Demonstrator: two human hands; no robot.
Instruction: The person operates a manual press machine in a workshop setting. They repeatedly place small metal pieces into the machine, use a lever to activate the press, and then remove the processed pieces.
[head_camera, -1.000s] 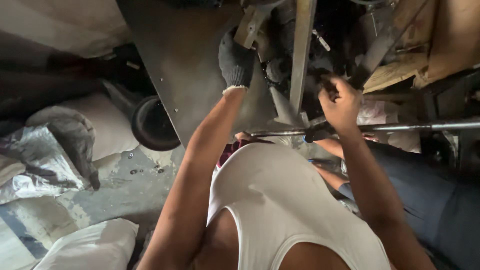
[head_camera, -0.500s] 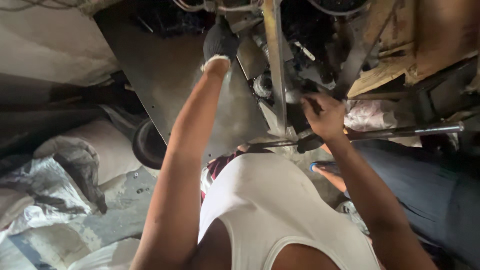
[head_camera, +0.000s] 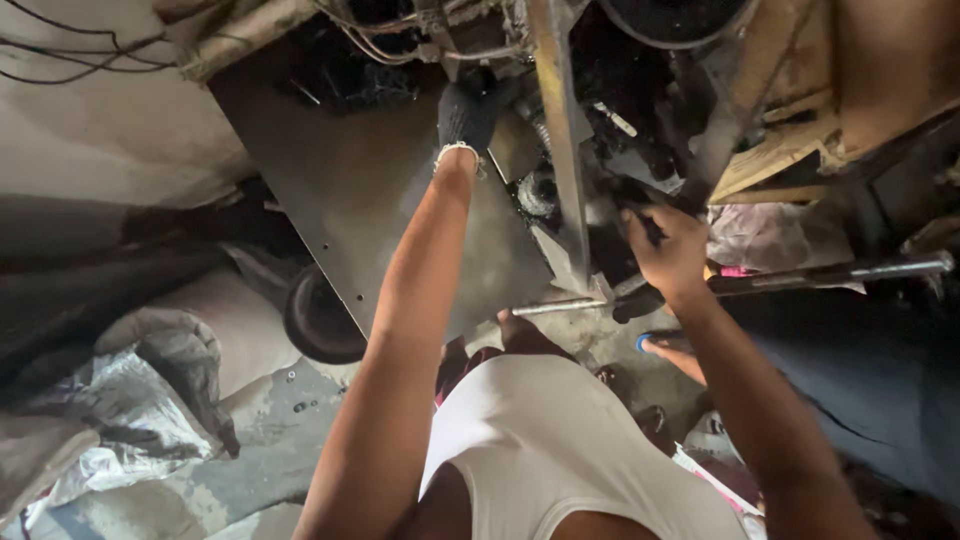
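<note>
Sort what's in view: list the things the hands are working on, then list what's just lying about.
In hand:
left hand, gloved, up against the dark machine parts
right hand at the same parts
upright metal bar
long steel rod

Lying about:
grey sacks
black wheel
metal plate

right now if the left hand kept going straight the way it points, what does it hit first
Probably the dark tangle of wires and machine parts just beyond the gloved left hand; depth there is unclear.

Dark knitted glove with a white cuff (head_camera: 462, 122) on the left hand, plain white sleeveless vest (head_camera: 560, 450), dull grey flat metal sheet (head_camera: 370, 200), silvery steel rod (head_camera: 830, 275), round black rubber wheel (head_camera: 318, 320), crumpled grey-white plastic sacking (head_camera: 130, 410), blue-edged sandal (head_camera: 655, 342)
</note>
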